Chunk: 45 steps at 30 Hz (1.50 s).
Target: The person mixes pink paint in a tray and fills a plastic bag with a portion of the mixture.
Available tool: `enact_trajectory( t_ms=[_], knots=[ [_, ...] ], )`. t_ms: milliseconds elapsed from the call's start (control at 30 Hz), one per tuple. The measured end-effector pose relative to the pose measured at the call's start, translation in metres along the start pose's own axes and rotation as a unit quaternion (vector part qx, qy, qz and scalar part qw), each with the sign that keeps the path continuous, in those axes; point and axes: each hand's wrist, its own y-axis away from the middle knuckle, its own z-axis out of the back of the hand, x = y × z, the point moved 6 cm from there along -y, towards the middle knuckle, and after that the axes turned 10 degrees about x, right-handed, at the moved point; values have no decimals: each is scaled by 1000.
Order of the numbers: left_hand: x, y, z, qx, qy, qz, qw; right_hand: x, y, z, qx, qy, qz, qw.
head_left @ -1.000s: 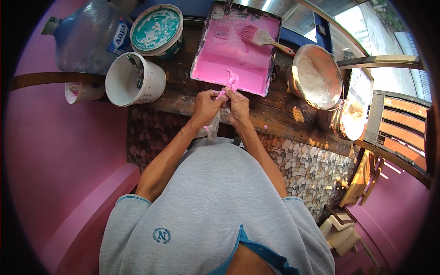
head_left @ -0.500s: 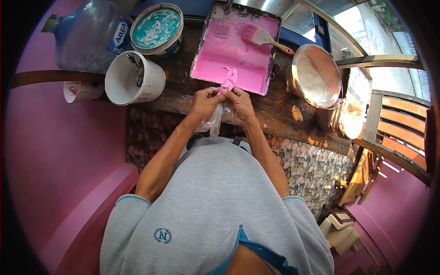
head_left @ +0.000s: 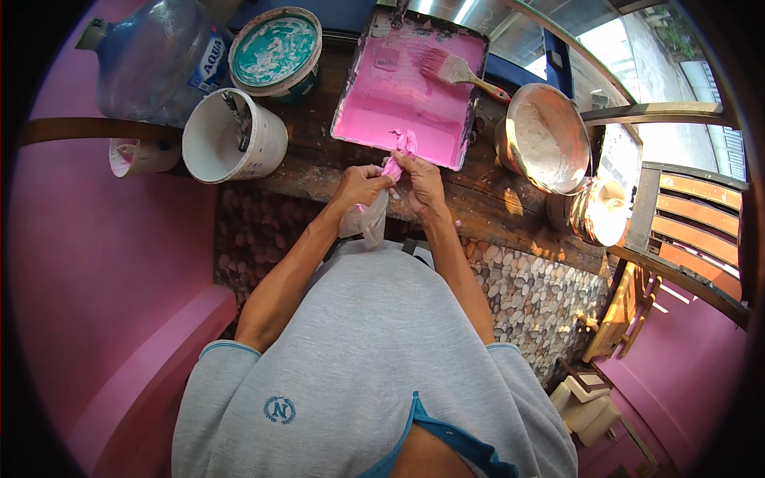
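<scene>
Between my hands is a clear plastic bag [head_left: 370, 221] whose upper end is bunched, twisted and smeared with pink paint. My left hand [head_left: 362, 186] closes round the gathered neck, and my right hand [head_left: 422, 179] pinches it a little higher. The bag's loose lower part hangs toward my shirt. Its pink tip [head_left: 406, 140] rises over the near edge of a paint tray [head_left: 446, 155] holding pink paint. A wide paintbrush [head_left: 453, 70] with pink bristles lies across the tray's right side, its handle reaching past the rim.
To the left stand a white bucket [head_left: 267, 151], a small paint-stained pot [head_left: 151, 157], a tub with a green lid [head_left: 275, 49] and a large clear water jug [head_left: 151, 68]. A plaster-crusted bowl [head_left: 550, 135] and stacked containers [head_left: 610, 211] sit to the right on the wooden table [head_left: 502, 211].
My right hand has shifted slightly right and up along the bag's neck. The pink tip has moved right, and more of the bag's lower part shows below my left hand.
</scene>
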Motion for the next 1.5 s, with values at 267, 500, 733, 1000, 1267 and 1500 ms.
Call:
enact_trajectory(
  t_ms=[267,500,733,1000,1267,1500],
  knots=[
    [-1,6,-7,35,112,20,993,26,3,-9,26,39,-19,999],
    [-4,4,5,-43,114,-105,987,29,3,-6,39,210,14,977],
    [-1,7,14,-76,77,-150,983,51,11,7,2,275,41,961],
    [2,-9,-11,-58,174,-102,978,45,26,-11,-35,376,73,923],
    [-7,-6,-33,-21,327,-112,938,54,37,-14,-120,569,222,783],
    [-2,-18,-27,-94,184,-102,973,37,29,1,-116,426,130,888]
  ],
)
